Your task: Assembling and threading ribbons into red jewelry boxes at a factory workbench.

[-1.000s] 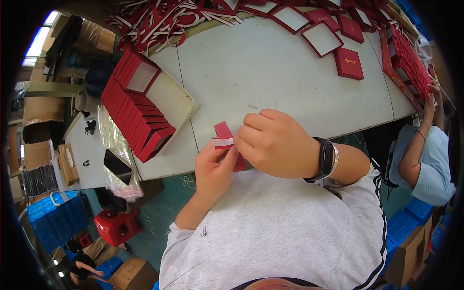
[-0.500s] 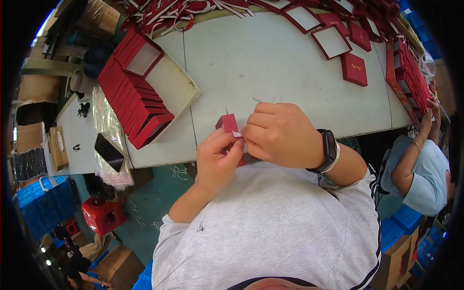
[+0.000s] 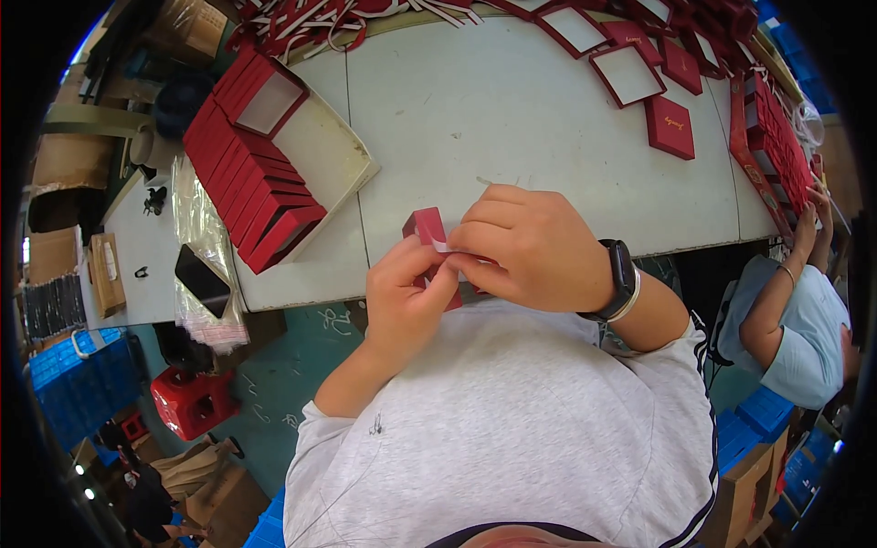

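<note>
At the near edge of the table, both hands meet over a small red box part, which stands partly hidden behind the fingers. My left hand is closed around its near side, with thumb and forefinger pinched together. Between the two hands shows a small white strip, lying against the red side. My right hand, fingers curled, pinches at the strip's right end; its fingertips are mostly covered.
A pale tray on the left holds a row of red boxes. Red and white ribbons are heaped at the back. Red lids lie back right. A phone rests on plastic bags. A co-worker works at the right.
My right hand has shifted slightly left and up, and its fingers have opened out a little. The white strip now lies flatter against the red box part.
</note>
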`<state>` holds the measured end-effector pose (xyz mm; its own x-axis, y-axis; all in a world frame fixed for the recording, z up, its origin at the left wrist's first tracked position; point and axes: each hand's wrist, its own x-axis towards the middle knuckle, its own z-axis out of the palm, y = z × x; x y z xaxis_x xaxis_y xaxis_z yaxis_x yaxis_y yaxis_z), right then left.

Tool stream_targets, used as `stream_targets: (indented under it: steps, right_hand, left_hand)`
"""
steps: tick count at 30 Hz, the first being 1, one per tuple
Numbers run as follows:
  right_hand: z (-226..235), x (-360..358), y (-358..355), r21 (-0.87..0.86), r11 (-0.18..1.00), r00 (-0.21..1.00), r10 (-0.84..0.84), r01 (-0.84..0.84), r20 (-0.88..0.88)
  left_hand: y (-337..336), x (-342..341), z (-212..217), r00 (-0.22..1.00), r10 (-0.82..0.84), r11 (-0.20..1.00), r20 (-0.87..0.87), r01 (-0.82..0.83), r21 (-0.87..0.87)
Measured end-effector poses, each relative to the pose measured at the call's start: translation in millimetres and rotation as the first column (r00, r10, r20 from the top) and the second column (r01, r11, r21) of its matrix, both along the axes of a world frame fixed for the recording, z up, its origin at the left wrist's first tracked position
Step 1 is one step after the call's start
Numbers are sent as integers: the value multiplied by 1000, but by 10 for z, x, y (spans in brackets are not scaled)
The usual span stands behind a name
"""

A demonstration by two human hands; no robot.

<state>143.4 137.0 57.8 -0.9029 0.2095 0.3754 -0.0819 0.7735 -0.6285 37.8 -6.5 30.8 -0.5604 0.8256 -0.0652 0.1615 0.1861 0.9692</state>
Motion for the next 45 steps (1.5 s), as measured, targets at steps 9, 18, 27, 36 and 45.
stream_targets:
  steps: [9,18,27,36,45]
  right_hand:
    - [-35,2,33,59,998,994,31,-38,108]
    - [-90,9,107,35,999,993,-15,11,115]
    - [15,181,65,-201,965,985,-173,167,-11]
    - [-120,-15,-57,-126,992,1000,13,-14,-6]
    - [-133,-26,-104,-64,998,999,29,-28,23]
  left_hand:
    - [2,5,-47,972,-25,999,-234,30,19]
    - [0,-17,-84,991,-19,999,-131,26,46]
    - [-54,-92,-110,1000,3,1000,3,-3,-23]
    - [-45,-64,-68,989,-21,994,-149,37,107]
    - [-76,-54,-114,987,-43,995,-153,56,86]
